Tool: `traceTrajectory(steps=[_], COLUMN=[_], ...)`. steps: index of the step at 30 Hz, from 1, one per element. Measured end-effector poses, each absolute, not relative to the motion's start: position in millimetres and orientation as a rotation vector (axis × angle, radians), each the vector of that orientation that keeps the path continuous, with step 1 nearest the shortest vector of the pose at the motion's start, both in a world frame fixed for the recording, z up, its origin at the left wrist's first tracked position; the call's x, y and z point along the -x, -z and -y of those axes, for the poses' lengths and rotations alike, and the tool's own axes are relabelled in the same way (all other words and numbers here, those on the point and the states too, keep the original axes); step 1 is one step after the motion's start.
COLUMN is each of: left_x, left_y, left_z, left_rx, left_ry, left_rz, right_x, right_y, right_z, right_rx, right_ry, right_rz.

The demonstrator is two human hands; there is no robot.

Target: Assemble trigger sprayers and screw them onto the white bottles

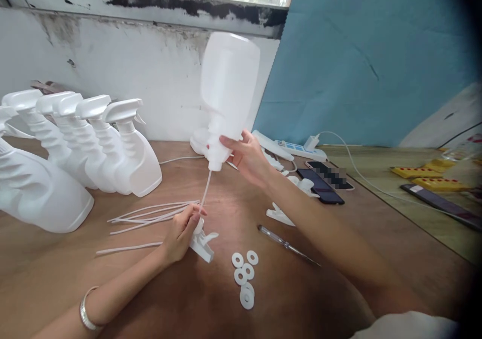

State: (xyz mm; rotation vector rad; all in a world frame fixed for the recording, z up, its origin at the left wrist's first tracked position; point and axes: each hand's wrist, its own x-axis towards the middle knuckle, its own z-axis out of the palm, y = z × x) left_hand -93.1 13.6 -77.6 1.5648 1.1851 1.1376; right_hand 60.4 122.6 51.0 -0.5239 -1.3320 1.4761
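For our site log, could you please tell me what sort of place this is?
Likely a small hand-assembly bench: finished spray bottles in a row, loose dip tubes and washers on the wooden table, an upturned bottle in the right hand.

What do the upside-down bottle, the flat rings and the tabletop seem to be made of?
Bottle: translucent white plastic, matte; light glows through its wall. Rings: probably soft white plastic or rubber, thin, flat and dull. Tabletop: wood or veneer board, brown with grain streaks, slight sheen.
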Motion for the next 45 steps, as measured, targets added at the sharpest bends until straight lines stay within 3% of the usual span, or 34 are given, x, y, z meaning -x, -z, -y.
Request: traceTrajectory(steps=[10,14,24,45], left_x=[96,96,95,91], left_y=[80,75,72,73], left_z=[-18,-19,-29,-26], left_rx=[-1.550,-1.562,-0.970,-1.120], left_ry=[-1.126,-1.158,-1.221,-1.184], left_rz=[-0.907,-0.991,-1.086,-1.156], right_x=[-89,-94,-93,-95], right_y=[31,39,66,79], right_z=[-75,-65,-57,-53], right_rx=[0.646,0.630,0.642,0.648], right_ry=[-1.719,-1.722,-1.814,-1.859], right_rz=[1.130,1.122,0.931,0.904])
